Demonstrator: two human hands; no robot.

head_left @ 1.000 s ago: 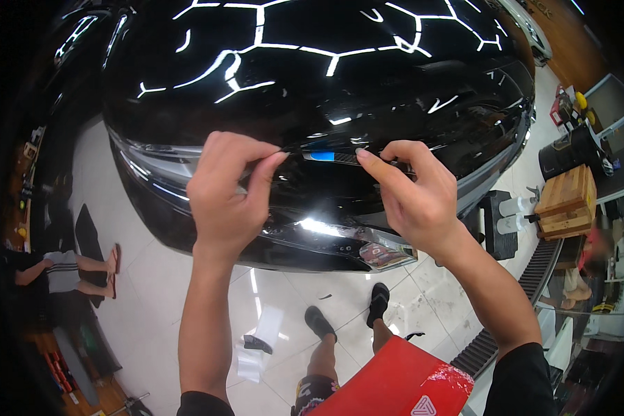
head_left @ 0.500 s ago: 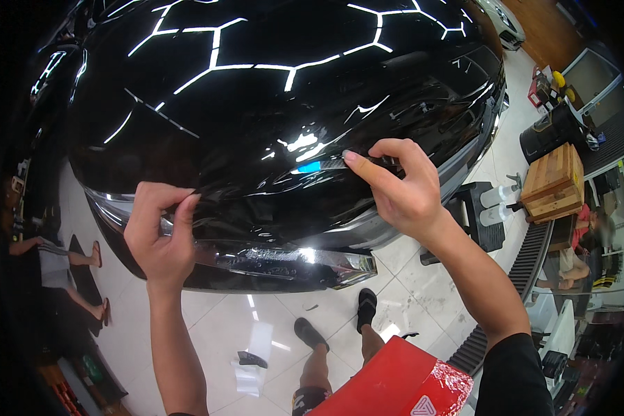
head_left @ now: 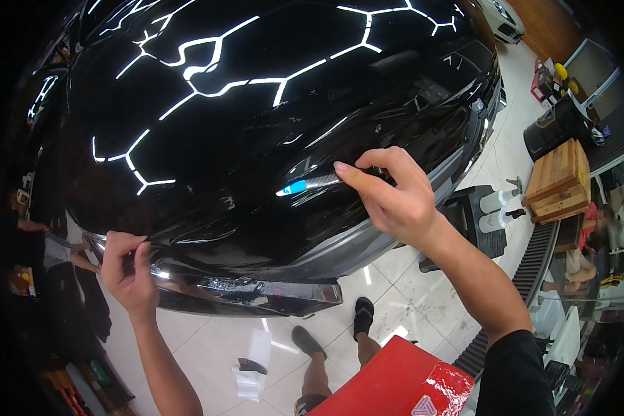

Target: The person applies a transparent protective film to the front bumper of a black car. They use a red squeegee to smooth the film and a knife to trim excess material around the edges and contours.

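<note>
A glossy black car front (head_left: pixel 208 145) fills the upper middle, with clear film rippled over its lower edge. At the front left corner, my left hand (head_left: pixel 128 274) is closed, thumb and forefinger pinching the edge of the film (head_left: pixel 201 232). Farther right, my right hand (head_left: pixel 399 197) is closed above the panel. From its fingers a slim cutter knife (head_left: pixel 315 182) with a blue section and dark patterned handle points left. Whether those fingers grip film as well is hard to make out. Below my left hand, a wet strip of film (head_left: pixel 256 286) hangs along the front edge.
Spray bottles (head_left: pixel 496 201) stand on a black stool (head_left: pixel 457 239) to the right, near a wooden crate (head_left: pixel 558 182) and a black drum (head_left: pixel 555 128). A red apron (head_left: pixel 388 385) hangs at my front. White backing sheets (head_left: pixel 251 378) lie on the tiled floor. People are at both sides.
My left hand has moved down and left with the pinched film. My right hand and the cutter knife have shifted slightly left and down. The ripples on the panel have changed shape.
</note>
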